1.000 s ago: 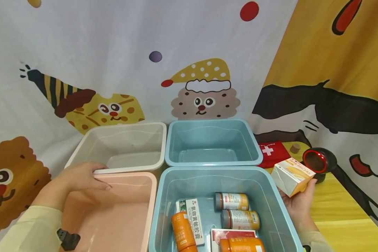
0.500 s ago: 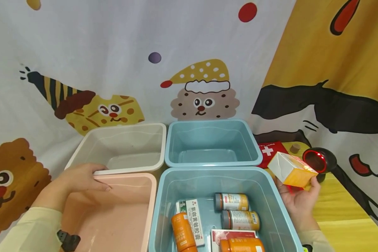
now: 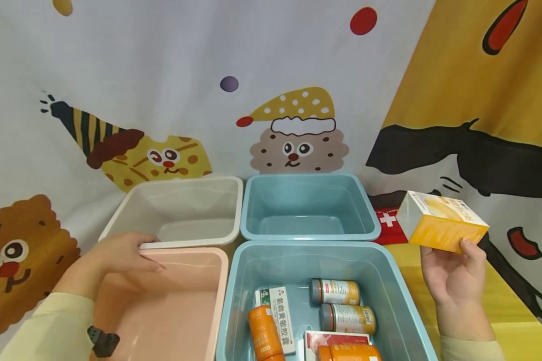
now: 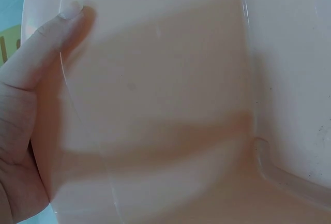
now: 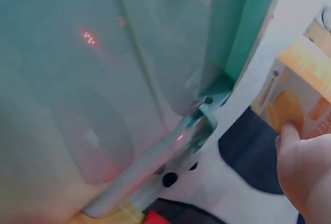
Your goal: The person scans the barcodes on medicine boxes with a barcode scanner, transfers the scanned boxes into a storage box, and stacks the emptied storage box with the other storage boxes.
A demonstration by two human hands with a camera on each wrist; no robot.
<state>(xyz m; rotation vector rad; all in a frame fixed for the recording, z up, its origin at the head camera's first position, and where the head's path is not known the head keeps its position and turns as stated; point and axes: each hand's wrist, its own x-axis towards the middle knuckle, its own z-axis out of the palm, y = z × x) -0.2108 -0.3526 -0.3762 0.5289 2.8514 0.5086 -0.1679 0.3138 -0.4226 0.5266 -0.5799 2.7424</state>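
My right hand (image 3: 456,276) holds up an orange and white medicine box (image 3: 442,223) to the right of the blue bins. In the right wrist view, the thumb presses on the printed face of that box (image 5: 305,100). My left hand (image 3: 126,255) grips the back rim of the pink bin (image 3: 223,291), where it meets the grey bin (image 3: 237,215). The left thumb lies against the pink bin's inner wall in the left wrist view; the other fingers are mostly hidden behind the rim.
The front blue bin (image 3: 235,281) contains yellow-labelled bottles (image 3: 341,292), orange bottles (image 3: 265,331), a white-green box (image 3: 280,313) and a red-white box (image 3: 336,338). Behind it stands another blue bin (image 3: 311,235). A red first-aid item (image 3: 390,225) lies on the yellow surface (image 3: 515,321).
My right hand has raised the medicine box and turned it, shifting right from the front of the black, red-lit scanner, which the box and hand now hide. My left hand stays on the rim.
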